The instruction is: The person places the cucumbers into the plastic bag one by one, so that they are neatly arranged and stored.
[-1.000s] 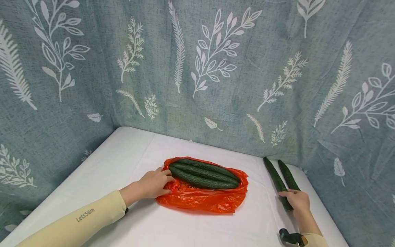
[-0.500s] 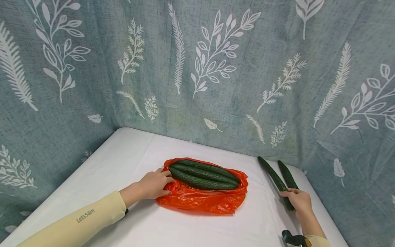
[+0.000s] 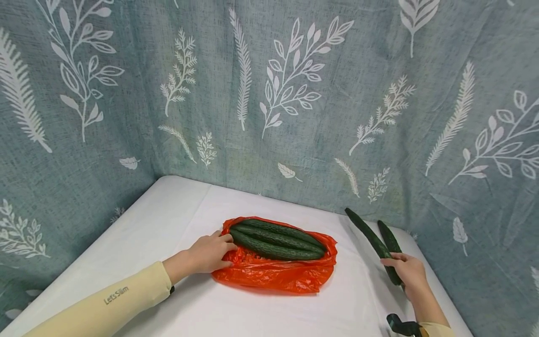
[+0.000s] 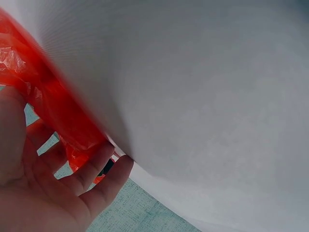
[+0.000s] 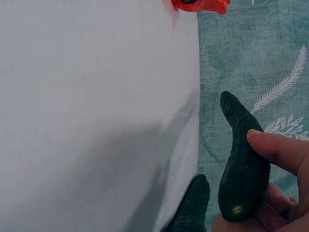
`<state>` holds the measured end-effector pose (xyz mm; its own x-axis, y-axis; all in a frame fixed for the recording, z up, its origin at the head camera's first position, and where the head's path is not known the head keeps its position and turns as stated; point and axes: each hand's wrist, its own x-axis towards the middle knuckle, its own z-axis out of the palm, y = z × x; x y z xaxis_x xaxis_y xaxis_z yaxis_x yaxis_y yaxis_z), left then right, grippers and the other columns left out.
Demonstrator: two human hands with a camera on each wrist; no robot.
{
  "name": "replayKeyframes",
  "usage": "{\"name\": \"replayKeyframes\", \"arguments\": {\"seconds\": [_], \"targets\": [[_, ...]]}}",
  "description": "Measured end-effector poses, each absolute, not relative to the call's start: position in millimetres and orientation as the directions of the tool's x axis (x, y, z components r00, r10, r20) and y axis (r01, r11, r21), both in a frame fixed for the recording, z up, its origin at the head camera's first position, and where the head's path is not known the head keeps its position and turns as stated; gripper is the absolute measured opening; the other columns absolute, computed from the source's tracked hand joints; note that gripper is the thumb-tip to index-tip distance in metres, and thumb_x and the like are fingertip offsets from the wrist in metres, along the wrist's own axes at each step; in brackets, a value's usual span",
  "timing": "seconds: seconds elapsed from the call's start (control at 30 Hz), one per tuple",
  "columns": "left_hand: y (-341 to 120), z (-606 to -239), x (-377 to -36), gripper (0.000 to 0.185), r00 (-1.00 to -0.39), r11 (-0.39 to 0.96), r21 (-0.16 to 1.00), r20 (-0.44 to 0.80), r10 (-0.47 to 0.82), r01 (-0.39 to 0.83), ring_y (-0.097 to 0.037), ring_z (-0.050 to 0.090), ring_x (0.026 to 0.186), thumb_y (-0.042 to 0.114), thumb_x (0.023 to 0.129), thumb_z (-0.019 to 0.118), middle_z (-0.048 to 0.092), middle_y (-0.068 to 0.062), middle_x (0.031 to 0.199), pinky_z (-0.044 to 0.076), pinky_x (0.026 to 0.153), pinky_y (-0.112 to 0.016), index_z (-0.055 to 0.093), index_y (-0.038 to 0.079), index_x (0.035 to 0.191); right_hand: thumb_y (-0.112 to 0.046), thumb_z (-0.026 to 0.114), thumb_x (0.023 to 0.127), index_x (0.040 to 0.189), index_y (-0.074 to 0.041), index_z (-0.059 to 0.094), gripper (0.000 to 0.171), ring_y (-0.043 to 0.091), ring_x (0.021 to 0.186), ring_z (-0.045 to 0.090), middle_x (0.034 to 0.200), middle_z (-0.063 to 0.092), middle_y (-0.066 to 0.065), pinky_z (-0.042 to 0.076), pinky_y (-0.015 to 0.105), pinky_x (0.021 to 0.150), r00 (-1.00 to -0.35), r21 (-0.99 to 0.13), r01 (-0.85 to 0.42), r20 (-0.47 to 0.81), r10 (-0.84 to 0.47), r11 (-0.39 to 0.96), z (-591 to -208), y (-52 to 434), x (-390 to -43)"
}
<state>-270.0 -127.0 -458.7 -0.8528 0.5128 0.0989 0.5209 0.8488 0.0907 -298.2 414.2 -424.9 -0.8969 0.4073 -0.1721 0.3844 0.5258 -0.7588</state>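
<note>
My right hand (image 3: 408,271) grips a dark green cucumber (image 3: 365,228) near its lower end, thumb on one side and fingers on the other. The cucumber's far end is raised off the table, tilted up and to the left. A second cucumber (image 3: 390,238) lies just behind it, partly hidden by the hand. At the middle, a red plastic bag (image 3: 273,277) lies with its mouth spread, and three cucumbers (image 3: 278,241) sit side by side in it. My left hand (image 3: 210,252) holds the bag's left end between thumb and curled fingers; in the left wrist view the red film (image 4: 63,111) bunches against them.
A white cloth (image 3: 177,215) covers the table. Patterned blue-green curtains (image 3: 236,117) hang behind and at both sides, close to the table edges. A black wrist mount (image 3: 402,324) sits on the right forearm.
The right hand has raised the cucumber, whose far end has swung left and up, away from the second cucumber. The left hand and bag have stayed put.
</note>
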Motion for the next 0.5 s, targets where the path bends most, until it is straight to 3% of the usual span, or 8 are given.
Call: {"name": "replayKeyframes", "arguments": {"seconds": [0.13, 0.5], "targets": [[-127, -459, -271, 0.045, -0.853, 0.849, 0.088, 0.097, 0.513, 0.521, -0.039, 0.055, 0.125, 0.042, 0.089, 0.075, 0.061, -0.006, 0.128, 0.057, 0.085, -0.050, 0.071, 0.017, 0.126, -0.034, 0.074, 0.088, 0.151, 0.004, 0.039, 0.081, 0.055, 0.142, 0.026, 0.159, 0.020, 0.035, 0.030, 0.065, 0.112, -0.907, -0.759, 0.378, -0.190, 0.376, 0.530, -415, 413, -297], [-126, -459, -270, 0.045, -0.860, 0.856, 0.083, 0.086, 0.503, 0.510, -0.038, 0.055, 0.125, 0.041, 0.089, 0.076, 0.061, -0.005, 0.127, 0.057, 0.086, -0.049, 0.071, 0.017, 0.127, -0.041, 0.076, 0.087, 0.152, 0.002, 0.037, 0.088, 0.054, 0.142, 0.028, 0.160, 0.020, 0.034, 0.033, 0.066, 0.109, -0.936, -0.749, 0.330, -0.183, 0.299, 0.575, -403, 410, -294]]}}
